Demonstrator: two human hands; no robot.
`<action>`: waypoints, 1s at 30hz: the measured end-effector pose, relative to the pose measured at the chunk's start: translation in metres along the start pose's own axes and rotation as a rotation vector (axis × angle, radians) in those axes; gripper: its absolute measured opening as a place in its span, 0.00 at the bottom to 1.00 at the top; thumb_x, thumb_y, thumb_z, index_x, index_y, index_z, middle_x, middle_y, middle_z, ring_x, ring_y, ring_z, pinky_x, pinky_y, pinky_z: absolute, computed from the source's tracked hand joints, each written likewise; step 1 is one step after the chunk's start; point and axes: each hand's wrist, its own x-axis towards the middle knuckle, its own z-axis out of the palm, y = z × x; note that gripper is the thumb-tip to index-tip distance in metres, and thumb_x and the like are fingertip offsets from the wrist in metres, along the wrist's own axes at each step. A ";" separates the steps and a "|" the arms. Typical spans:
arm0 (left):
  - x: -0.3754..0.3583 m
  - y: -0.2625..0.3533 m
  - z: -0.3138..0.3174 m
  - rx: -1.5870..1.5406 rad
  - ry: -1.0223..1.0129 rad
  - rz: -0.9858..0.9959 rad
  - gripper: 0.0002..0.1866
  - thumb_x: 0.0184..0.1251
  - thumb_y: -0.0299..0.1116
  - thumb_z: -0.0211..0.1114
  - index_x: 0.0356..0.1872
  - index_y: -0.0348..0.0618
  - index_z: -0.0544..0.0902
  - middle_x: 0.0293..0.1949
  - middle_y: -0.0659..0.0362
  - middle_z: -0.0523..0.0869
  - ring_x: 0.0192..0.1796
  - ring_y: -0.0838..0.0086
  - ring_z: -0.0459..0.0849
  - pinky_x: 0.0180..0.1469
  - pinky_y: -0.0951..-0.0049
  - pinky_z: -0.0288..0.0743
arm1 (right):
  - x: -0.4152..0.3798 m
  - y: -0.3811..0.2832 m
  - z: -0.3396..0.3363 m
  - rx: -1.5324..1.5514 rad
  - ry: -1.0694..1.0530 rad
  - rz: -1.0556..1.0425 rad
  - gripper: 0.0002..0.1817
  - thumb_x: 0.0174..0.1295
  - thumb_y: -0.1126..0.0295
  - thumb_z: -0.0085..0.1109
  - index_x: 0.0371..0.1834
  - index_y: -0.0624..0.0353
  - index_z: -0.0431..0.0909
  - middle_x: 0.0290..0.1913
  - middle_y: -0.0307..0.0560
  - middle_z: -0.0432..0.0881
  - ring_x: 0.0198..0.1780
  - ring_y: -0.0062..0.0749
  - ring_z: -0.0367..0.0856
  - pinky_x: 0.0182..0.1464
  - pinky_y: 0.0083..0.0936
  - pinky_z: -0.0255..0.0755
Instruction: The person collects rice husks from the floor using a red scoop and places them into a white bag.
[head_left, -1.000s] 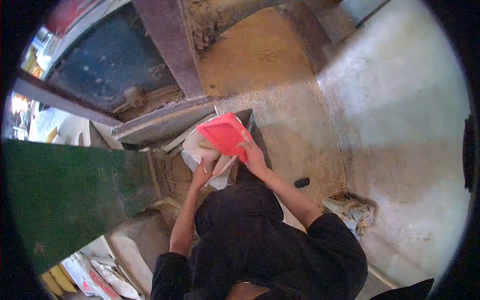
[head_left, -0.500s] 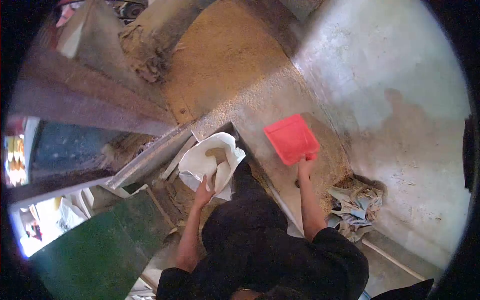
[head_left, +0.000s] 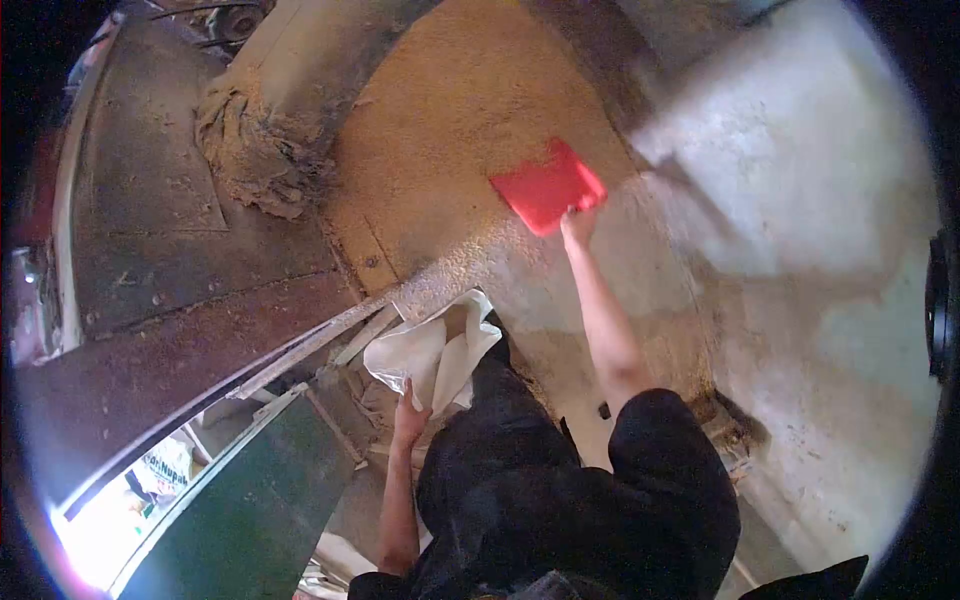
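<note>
My right hand (head_left: pixel 577 226) grips the handle of a red dustpan (head_left: pixel 545 190), its arm stretched forward. The pan is at the near part of a wide spread of brown grain (head_left: pixel 450 110), and some grain appears to lie along its far edge. Lower down, my left hand (head_left: pixel 408 415) is closed on the near rim of a white sack (head_left: pixel 405 360). The sack's mouth gapes upward beside my dark-clothed leg; how full it is cannot be made out.
A thick pipe (head_left: pixel 300 70) with ragged cloth (head_left: pixel 255 160) round its end comes down at upper left. A pale wall (head_left: pixel 830 200) bounds the right side. A green panel (head_left: pixel 240 500) stands at lower left, below a long brown metal ledge (head_left: pixel 190 345).
My right hand has carried the red dustpan forward and slightly left, from the thinly covered floor to the grain. My left hand still holds the sack, whose mouth looks narrower.
</note>
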 end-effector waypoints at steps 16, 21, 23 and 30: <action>-0.007 0.007 0.003 -0.203 0.098 -0.284 0.37 0.54 0.29 0.61 0.68 0.42 0.60 0.56 0.36 0.73 0.57 0.47 0.74 0.56 0.60 0.69 | 0.120 -0.003 0.119 0.623 -0.030 -0.587 0.29 0.54 0.75 0.61 0.59 0.59 0.60 0.49 0.46 0.76 0.48 0.38 0.77 0.55 0.33 0.70; -0.012 -0.019 0.011 -0.168 0.160 -0.235 0.34 0.55 0.27 0.57 0.67 0.45 0.61 0.51 0.35 0.76 0.53 0.47 0.77 0.52 0.59 0.71 | 0.064 0.034 0.061 0.623 -0.089 -0.095 0.20 0.57 0.76 0.59 0.52 0.53 0.65 0.43 0.41 0.76 0.40 0.31 0.78 0.42 0.37 0.77; -0.015 -0.037 0.021 -0.168 0.202 -0.108 0.34 0.55 0.28 0.56 0.68 0.44 0.61 0.48 0.36 0.78 0.51 0.46 0.78 0.50 0.58 0.71 | 0.044 0.047 0.036 0.684 -0.181 0.046 0.18 0.58 0.76 0.58 0.50 0.52 0.66 0.43 0.41 0.76 0.38 0.28 0.78 0.40 0.37 0.77; -0.037 -0.047 0.034 -0.224 0.183 -0.121 0.35 0.56 0.29 0.56 0.68 0.43 0.58 0.49 0.35 0.77 0.51 0.47 0.77 0.51 0.57 0.70 | -0.053 0.063 -0.042 0.714 -0.206 0.041 0.18 0.59 0.76 0.57 0.52 0.54 0.66 0.43 0.41 0.75 0.40 0.28 0.77 0.43 0.38 0.77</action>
